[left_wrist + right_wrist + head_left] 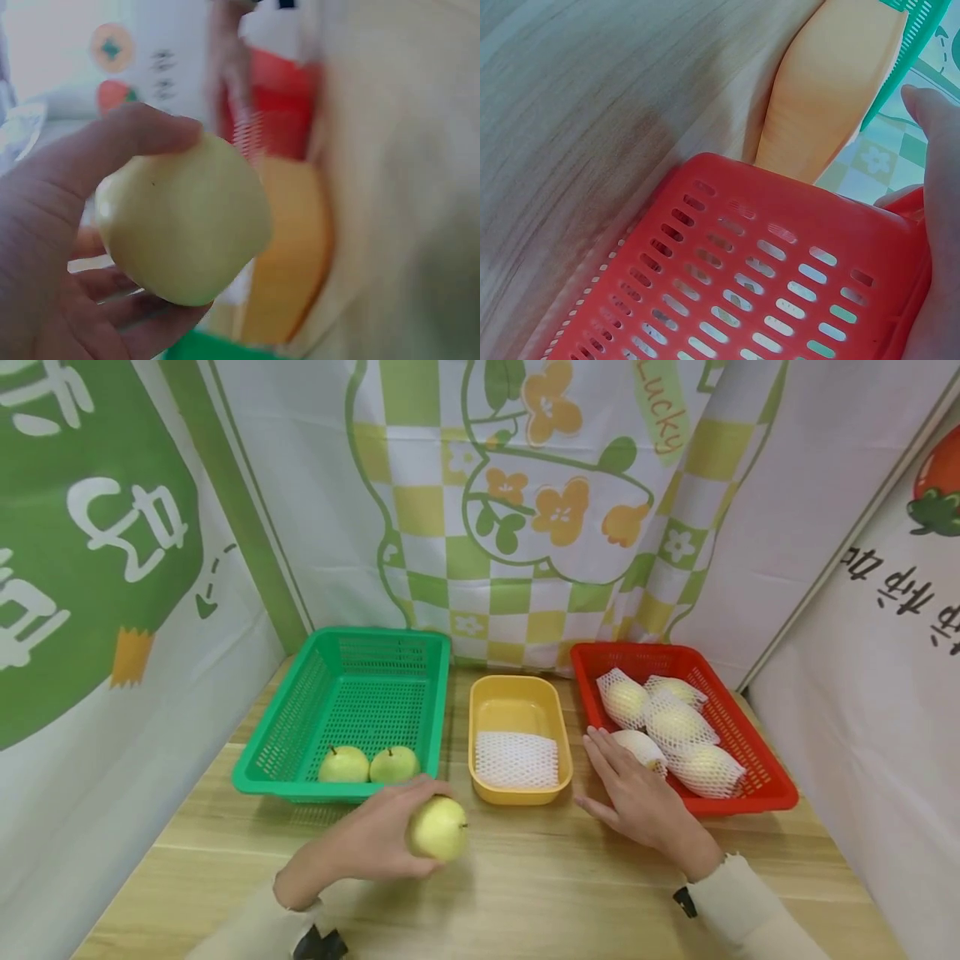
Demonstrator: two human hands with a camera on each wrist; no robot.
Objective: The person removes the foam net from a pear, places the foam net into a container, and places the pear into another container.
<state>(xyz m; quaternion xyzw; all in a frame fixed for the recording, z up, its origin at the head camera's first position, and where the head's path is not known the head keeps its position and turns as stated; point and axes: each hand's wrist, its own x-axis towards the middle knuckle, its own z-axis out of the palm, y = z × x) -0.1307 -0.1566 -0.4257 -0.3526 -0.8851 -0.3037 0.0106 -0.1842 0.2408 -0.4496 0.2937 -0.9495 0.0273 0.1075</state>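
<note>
My left hand (378,835) grips a yellow-green pear (438,829) above the table's near side, its stem pointing right; in the left wrist view thumb and fingers curl round the pear (187,217). Over the near-left corner of the red basket (738,806), my right hand (637,797) has its fingers stretched out. Beside those fingers lies a pear in a white foam net (641,747), partly covered by the hand. Several more netted pears (678,725) fill the basket. Between the hands stands a yellow box (521,795) with white foam nets (516,760) lying in its near half.
A green basket (273,785) stands at the left, with two bare pears, one at the left (344,765) and one at the right (394,765), against its near wall. Printed cloth (517,510) hangs behind the containers, and white walls close both sides of the wooden table (525,885).
</note>
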